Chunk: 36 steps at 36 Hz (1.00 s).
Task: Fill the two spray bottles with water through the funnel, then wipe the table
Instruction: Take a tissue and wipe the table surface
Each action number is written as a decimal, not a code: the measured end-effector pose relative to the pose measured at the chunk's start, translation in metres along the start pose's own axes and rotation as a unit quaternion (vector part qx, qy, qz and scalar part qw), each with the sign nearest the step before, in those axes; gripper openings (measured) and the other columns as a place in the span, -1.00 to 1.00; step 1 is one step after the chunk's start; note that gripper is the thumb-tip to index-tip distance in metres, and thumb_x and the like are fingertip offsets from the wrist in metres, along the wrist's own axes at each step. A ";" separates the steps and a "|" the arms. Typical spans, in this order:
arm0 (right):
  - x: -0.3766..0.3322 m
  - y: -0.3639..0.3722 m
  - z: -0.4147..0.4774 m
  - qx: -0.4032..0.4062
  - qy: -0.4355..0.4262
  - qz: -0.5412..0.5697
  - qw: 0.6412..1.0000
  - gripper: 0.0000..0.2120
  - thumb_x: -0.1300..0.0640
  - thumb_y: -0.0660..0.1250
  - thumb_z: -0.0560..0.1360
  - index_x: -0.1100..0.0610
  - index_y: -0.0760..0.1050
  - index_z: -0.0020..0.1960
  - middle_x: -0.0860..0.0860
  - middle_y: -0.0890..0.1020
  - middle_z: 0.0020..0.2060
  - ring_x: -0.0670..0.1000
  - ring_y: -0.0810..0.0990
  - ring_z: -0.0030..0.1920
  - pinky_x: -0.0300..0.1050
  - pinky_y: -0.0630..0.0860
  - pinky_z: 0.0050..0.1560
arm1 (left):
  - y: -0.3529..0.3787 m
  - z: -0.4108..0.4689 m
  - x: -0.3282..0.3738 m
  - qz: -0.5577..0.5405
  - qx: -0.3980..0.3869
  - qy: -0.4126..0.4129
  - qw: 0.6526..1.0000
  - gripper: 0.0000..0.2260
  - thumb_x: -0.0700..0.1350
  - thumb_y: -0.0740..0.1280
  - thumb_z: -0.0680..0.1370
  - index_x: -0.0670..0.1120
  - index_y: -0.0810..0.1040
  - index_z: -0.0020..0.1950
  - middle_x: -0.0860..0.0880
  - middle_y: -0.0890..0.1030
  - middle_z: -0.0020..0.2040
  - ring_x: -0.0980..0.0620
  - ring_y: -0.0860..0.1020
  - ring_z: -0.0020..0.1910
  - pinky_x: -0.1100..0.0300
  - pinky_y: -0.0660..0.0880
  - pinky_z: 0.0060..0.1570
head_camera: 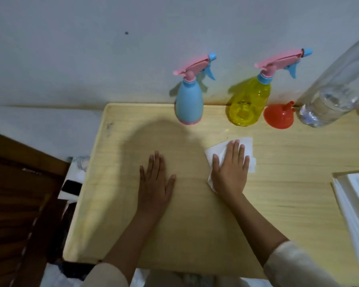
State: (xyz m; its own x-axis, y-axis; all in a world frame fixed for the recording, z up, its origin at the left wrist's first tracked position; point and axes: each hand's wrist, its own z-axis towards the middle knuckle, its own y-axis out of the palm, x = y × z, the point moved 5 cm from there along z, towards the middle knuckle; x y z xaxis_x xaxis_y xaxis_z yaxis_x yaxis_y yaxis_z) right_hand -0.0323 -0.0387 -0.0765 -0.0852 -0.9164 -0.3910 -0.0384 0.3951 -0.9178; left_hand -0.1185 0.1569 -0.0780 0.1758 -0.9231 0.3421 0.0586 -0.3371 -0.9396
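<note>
Closest to me on the feed are the two pale sleeves [294, 264], forearms reaching out over the light wooden desk [195, 235]. The left hand [155, 183] lies palm down on the bare wood near the middle. Its grip is loose, with fingers straight and a bit spread, holding nothing. The right hand [230, 172] is just to the right of it, pressing flat on a white paper towel [248, 141]. Same deal there: the grip isn't curled round anything, it's straight fingers pinning the towel to the desk, with crumpled edges sticking out around the hand.

Off at the right edge there's a white stack [352, 199], looks like paper, can't say more.

Further back, along the far edge by the wall [91, 48], everything's lined up. The blue spray bottle [189, 102] is on the left, well apart from the yellow spray bottle [249, 104]. Both stand upright with pink spray heads on, nozzles pointing right. I can't read the water level in either. The orange-red funnel [278, 117] sits just beside the yellow one, wide end toward me, spout pointing at the wall. Right of that is a clear bottle [330, 96] with water in its bottom part.
</note>
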 end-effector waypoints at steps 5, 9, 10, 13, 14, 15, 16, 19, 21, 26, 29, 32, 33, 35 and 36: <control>-0.058 0.026 -0.019 0.004 0.016 0.016 1.000 -0.34 -0.13 -0.15 0.52 0.16 -0.13 0.54 0.02 -0.06 0.55 -0.02 -0.14 0.54 -0.06 -0.28 0.47 | -0.022 -0.003 -0.055 0.010 -0.003 0.004 1.000 -0.41 0.13 -0.02 0.59 -0.17 0.05 0.53 -0.10 0.05 0.55 0.09 -0.10 0.52 0.10 -0.22 0.45; -0.106 0.047 -0.028 0.012 0.027 0.033 0.999 -0.36 -0.10 -0.14 0.54 0.18 -0.12 0.54 0.04 -0.05 0.55 -0.01 -0.14 0.54 -0.05 -0.29 0.47 | -0.042 -0.003 -0.102 -0.004 0.011 -0.014 1.000 -0.40 0.14 -0.08 0.59 -0.16 -0.01 0.53 -0.04 -0.06 0.54 0.13 -0.17 0.51 0.13 -0.30 0.45; -0.116 0.049 -0.027 0.013 0.027 0.040 0.999 -0.37 -0.08 -0.13 0.55 0.19 -0.09 0.53 0.06 -0.03 0.55 -0.01 -0.12 0.54 -0.05 -0.27 0.48 | -0.044 -0.002 -0.110 -0.011 0.013 -0.020 1.000 -0.40 0.15 -0.09 0.58 -0.16 -0.03 0.53 -0.03 -0.08 0.54 0.12 -0.17 0.51 0.12 -0.30 0.45; -0.159 0.065 -0.024 -0.006 -0.019 0.067 0.998 -0.41 -0.03 -0.08 0.58 0.23 -0.02 0.53 0.10 0.03 0.54 0.02 -0.07 0.54 -0.08 -0.22 0.48 | -0.051 0.000 -0.138 -0.012 0.011 -0.027 1.000 -0.40 0.14 -0.11 0.58 -0.16 -0.02 0.53 -0.03 -0.08 0.54 0.10 -0.14 0.52 0.08 -0.26 0.47; -0.171 0.068 -0.023 -0.012 -0.035 0.071 0.997 -0.42 -0.02 -0.07 0.59 0.23 -0.01 0.53 0.12 0.03 0.54 0.03 -0.06 0.54 -0.08 -0.20 0.48 | -0.052 0.000 -0.145 -0.008 0.011 -0.025 1.000 -0.41 0.13 -0.11 0.58 -0.16 0.00 0.53 -0.05 -0.05 0.55 0.10 -0.12 0.51 0.09 -0.26 0.47; -0.179 0.070 -0.023 -0.013 -0.044 0.075 0.996 -0.44 0.00 -0.06 0.60 0.24 0.01 0.52 0.13 0.04 0.54 0.05 -0.05 0.54 -0.07 -0.18 0.49 | -0.053 0.001 -0.150 -0.005 0.009 -0.023 1.000 -0.41 0.12 -0.11 0.58 -0.17 0.02 0.53 -0.08 -0.02 0.55 0.09 -0.10 0.51 0.12 -0.28 0.47; -0.182 0.070 -0.022 -0.011 -0.047 0.080 0.996 -0.46 0.02 -0.05 0.62 0.25 0.02 0.52 0.15 0.05 0.53 0.06 -0.04 0.54 -0.05 -0.15 0.49 | -0.054 0.000 -0.154 -0.007 0.005 -0.022 1.000 -0.41 0.12 -0.11 0.58 -0.18 0.02 0.53 -0.09 0.00 0.55 0.09 -0.10 0.51 0.16 -0.31 0.46; -0.179 0.065 -0.026 -0.004 -0.056 0.094 0.994 -0.47 0.00 -0.04 0.63 0.24 0.01 0.52 0.14 0.05 0.53 0.06 -0.05 0.54 -0.01 -0.10 0.51 | -0.054 0.000 -0.155 -0.023 -0.003 -0.012 1.000 -0.41 0.12 -0.15 0.58 -0.16 -0.07 0.53 -0.07 -0.03 0.56 0.10 -0.13 0.52 0.23 -0.38 0.43; -0.173 0.063 -0.033 0.008 -0.038 0.071 0.997 -0.43 -0.05 -0.06 0.63 0.19 -0.05 0.54 0.11 -0.02 0.54 0.04 -0.10 0.54 -0.01 -0.15 0.50 | -0.053 0.000 -0.154 -0.019 -0.001 -0.014 1.000 -0.41 0.13 -0.16 0.57 -0.15 -0.07 0.53 -0.06 -0.04 0.56 0.09 -0.14 0.52 0.22 -0.37 0.43; -0.175 0.076 -0.039 -0.003 0.006 -0.008 1.000 -0.41 -0.11 -0.10 0.62 0.17 -0.13 0.54 0.11 -0.10 0.54 0.07 -0.19 0.54 0.07 -0.29 0.47 | -0.053 -0.002 -0.156 -0.019 0.002 -0.023 1.000 -0.37 0.18 -0.19 0.56 -0.14 -0.07 0.54 -0.04 -0.10 0.55 0.08 -0.16 0.53 0.19 -0.34 0.45; -0.182 0.079 -0.033 0.007 0.004 0.006 1.000 -0.42 -0.09 -0.09 0.63 0.17 -0.11 0.54 0.13 -0.07 0.54 0.06 -0.14 0.54 0.05 -0.24 0.49 | -0.053 -0.003 -0.159 -0.028 0.006 -0.040 0.999 -0.38 0.16 -0.18 0.57 -0.15 -0.05 0.54 -0.04 -0.11 0.55 0.07 -0.15 0.53 0.14 -0.27 0.47; -0.190 0.081 -0.031 0.010 -0.024 0.012 1.000 -0.44 -0.04 -0.08 0.64 0.21 -0.10 0.53 0.12 -0.06 0.54 0.04 -0.13 0.54 -0.03 -0.21 0.49 | -0.053 -0.005 -0.161 -0.035 0.005 -0.042 0.998 -0.39 0.15 -0.16 0.57 -0.16 -0.02 0.54 -0.05 -0.08 0.55 0.07 -0.13 0.53 0.13 -0.24 0.47; -0.192 0.081 -0.030 0.008 -0.032 0.013 0.999 -0.44 -0.02 -0.08 0.64 0.22 -0.10 0.53 0.11 -0.05 0.54 0.02 -0.12 0.54 -0.05 -0.21 0.49 | -0.053 -0.006 -0.162 -0.037 0.002 -0.037 0.999 -0.39 0.15 -0.16 0.57 -0.15 -0.04 0.54 -0.04 -0.09 0.55 0.09 -0.14 0.52 0.15 -0.27 0.47; -0.197 0.083 -0.028 0.004 -0.046 0.013 0.999 -0.46 -0.01 -0.09 0.64 0.22 -0.10 0.53 0.09 -0.04 0.55 0.01 -0.11 0.54 -0.08 -0.21 0.49 | -0.054 -0.007 -0.164 -0.039 -0.005 -0.027 0.999 -0.39 0.16 -0.17 0.57 -0.14 -0.07 0.54 -0.03 -0.11 0.55 0.11 -0.17 0.52 0.18 -0.30 0.45; -0.199 0.083 -0.027 0.003 -0.054 0.012 0.998 -0.46 0.00 -0.10 0.64 0.21 -0.09 0.53 0.09 -0.03 0.55 0.01 -0.11 0.54 -0.08 -0.21 0.49 | -0.055 -0.007 -0.165 -0.039 -0.008 -0.023 0.999 -0.39 0.17 -0.17 0.57 -0.13 -0.07 0.54 -0.03 -0.11 0.56 0.11 -0.18 0.52 0.18 -0.30 0.45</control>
State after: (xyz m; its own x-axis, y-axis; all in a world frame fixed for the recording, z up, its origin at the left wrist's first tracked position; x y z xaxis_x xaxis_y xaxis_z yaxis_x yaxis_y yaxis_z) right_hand -0.0459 0.1782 -0.0732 0.0221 -0.9085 -0.4172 -0.0311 0.4165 -0.9086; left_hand -0.1579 0.3266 -0.0829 0.2170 -0.8844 0.4133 0.0582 -0.4109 -0.9098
